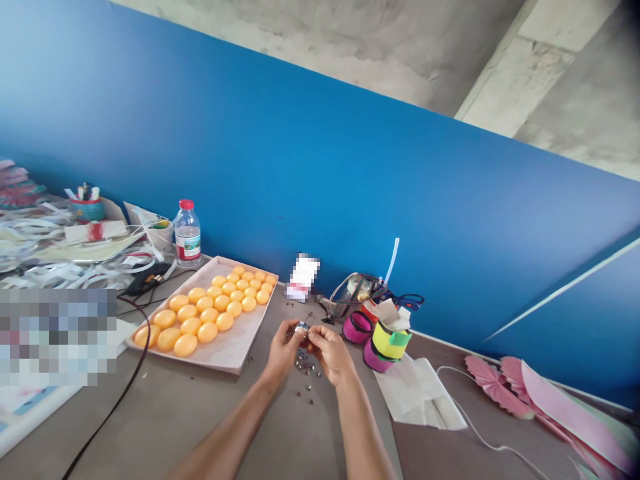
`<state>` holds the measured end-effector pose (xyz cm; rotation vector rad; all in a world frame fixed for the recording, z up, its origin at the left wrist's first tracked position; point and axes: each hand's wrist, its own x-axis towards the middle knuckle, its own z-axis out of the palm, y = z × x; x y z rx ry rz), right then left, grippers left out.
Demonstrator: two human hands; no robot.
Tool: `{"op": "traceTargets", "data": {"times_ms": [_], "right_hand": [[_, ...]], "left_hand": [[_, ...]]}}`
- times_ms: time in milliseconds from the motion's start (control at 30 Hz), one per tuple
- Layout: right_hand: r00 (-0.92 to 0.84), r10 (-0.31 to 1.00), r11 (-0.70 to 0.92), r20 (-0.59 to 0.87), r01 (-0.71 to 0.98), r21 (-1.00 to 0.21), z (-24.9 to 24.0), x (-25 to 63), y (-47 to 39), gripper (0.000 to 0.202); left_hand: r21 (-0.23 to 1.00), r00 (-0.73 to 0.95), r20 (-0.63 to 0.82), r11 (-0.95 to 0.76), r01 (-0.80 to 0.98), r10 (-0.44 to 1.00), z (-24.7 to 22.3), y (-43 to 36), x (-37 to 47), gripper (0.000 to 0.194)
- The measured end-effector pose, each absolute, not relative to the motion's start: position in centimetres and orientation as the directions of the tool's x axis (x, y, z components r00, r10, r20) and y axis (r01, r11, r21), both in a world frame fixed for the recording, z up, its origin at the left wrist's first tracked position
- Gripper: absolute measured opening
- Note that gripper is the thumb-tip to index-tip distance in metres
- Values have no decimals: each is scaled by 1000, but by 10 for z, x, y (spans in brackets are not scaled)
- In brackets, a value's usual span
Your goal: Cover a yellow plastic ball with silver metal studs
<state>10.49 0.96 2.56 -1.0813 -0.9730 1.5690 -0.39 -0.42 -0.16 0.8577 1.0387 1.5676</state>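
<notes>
1. Pinching a silvery piece between thumb and fingers of the left hand, above the desk.
2. Curling thumb and fingers of the right hand close together beside the piece; cannot tell if gripping anything.
3. Seeing small metal parts scattered below the hands.
4. Seeing orange balls in a tray to the left, white paper to the right.

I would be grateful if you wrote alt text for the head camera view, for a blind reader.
A left hand and right hand hold a small shiny piece above a gray table, where more little pieces lie scattered. To their left, a tray holds orange balls; a blue partition stands behind.
</notes>
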Motion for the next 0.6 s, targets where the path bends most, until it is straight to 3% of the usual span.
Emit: {"op": "traceTargets", "data": {"times_ms": [600], "right_hand": [[-145, 972, -213, -183, -223, -951, 23, 105, 9, 24]], "left_hand": [[946, -242, 17, -94, -310, 970, 3, -10, -3, 34]]}}
